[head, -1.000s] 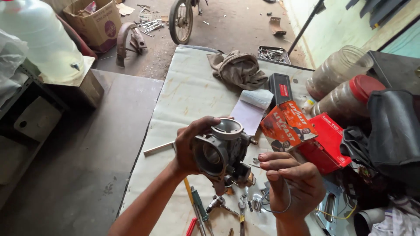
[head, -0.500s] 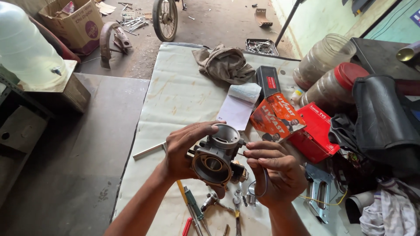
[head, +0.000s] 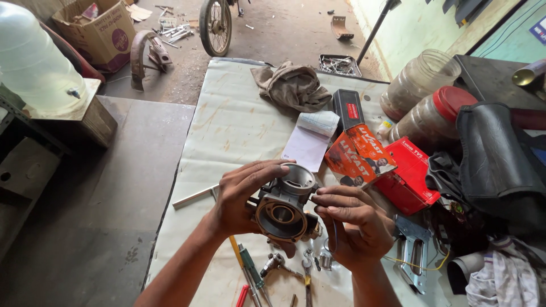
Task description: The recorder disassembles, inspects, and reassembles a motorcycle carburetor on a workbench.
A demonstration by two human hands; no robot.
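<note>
Carburettor body (head: 282, 207), grey cast metal, sat at lower centre of the frame, raised above the tabletop (head: 227, 125) and gripped between both hands. Compared with the views a second and half a second before, the round bore opening had turned more squarely toward the camera, and the body sat a little nearer the lower edge of the frame.

Left hand (head: 242, 199): fingers curled narrowly over the body's top and left flank, clasping it. That clasp matched the earlier views.

Right hand (head: 355, 224): fingers pinched close together against the body's right side. A second before, this hand lay lower and apart, over the small parts; it had since come up to touch the casting. A thin dark loop, perhaps a seal ring or wire, hung under the palm; its kind could not be told.

Judged from that change: the work had passed from picking among loose parts to handling something at the body's side.

Below the hands, lower centre: screwdrivers (head: 250, 273) with green and red handles, and loose small fittings (head: 307, 264) on the cloth.

Right of centre: orange carton (head: 358, 154), red box (head: 408, 173), black box (head: 348, 108), open notepad (head: 311, 139).

Upper centre: crumpled rag (head: 293, 85).

Upper right: two plastic jars (head: 432, 108), one with a red lid.

Lower right: metal bracket (head: 414, 250).

Top of frame, on the floor: wheel (head: 215, 23). Upper left: cardboard box (head: 99, 28) and water bottle (head: 34, 62).
</note>
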